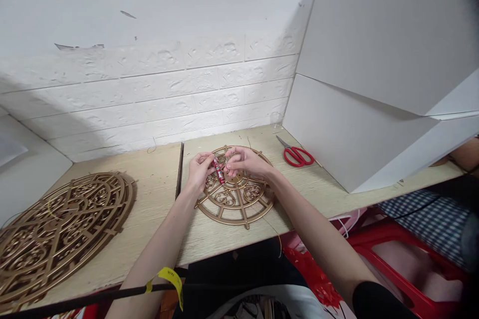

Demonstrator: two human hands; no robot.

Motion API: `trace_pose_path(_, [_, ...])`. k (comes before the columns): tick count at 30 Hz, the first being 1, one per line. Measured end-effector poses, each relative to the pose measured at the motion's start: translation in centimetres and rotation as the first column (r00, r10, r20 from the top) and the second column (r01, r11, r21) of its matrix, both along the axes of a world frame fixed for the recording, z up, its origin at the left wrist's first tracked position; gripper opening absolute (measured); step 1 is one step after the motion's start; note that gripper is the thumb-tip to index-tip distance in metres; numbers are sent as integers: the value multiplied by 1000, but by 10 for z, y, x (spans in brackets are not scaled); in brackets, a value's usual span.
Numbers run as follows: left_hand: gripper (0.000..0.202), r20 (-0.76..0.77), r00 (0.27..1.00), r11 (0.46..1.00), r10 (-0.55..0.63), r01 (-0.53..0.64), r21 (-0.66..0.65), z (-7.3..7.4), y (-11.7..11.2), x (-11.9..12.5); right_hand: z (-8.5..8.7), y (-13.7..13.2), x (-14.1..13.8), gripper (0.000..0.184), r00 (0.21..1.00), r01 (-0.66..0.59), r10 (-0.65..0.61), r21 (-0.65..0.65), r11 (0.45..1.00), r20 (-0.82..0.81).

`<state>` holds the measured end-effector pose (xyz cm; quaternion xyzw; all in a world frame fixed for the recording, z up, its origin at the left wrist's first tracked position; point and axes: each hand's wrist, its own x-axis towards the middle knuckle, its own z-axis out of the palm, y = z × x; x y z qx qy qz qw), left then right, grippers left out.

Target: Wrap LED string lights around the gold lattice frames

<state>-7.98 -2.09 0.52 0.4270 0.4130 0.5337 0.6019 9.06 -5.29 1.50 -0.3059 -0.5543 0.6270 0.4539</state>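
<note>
A round gold filigree panel (235, 199) lies flat on the wooden table (157, 184) in front of me. Both my hands hover over its upper part. My left hand (200, 169) pinches a small red and white patterned piece (218, 171), its fingers curled round it. My right hand (243, 160) is closed in a pinch right beside that piece, its fingertips meeting the left hand's; what it grips is too small to make out.
A stack of similar gold filigree panels (60, 232) lies at the table's left. Red-handled scissors (297, 155) rest right of the panel. A large white box (374, 79) stands at the right against the white brick wall. A red stool (396, 259) sits below the table edge.
</note>
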Motion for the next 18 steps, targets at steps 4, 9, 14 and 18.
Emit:
trace_pose_path(4, [20,18,1000,1000,0,0,2,-1,1,0,0,2,1,29,990,133,-136,-107,985,-21])
trace_pose_path(9, [19,30,1000,1000,-5,5,0,-3,2,-1,-1,5,4,15,973,219,-231,-224,950,-27])
trace_pose_path(14, [18,37,999,1000,-4,4,5,-4,3,-1,2,5,8,14,980,178,-194,-254,951,-37])
trace_pose_path(18, [18,39,999,1000,-13,12,5,-2,2,-1,2,5,10,20,988,130,-147,-265,956,-49])
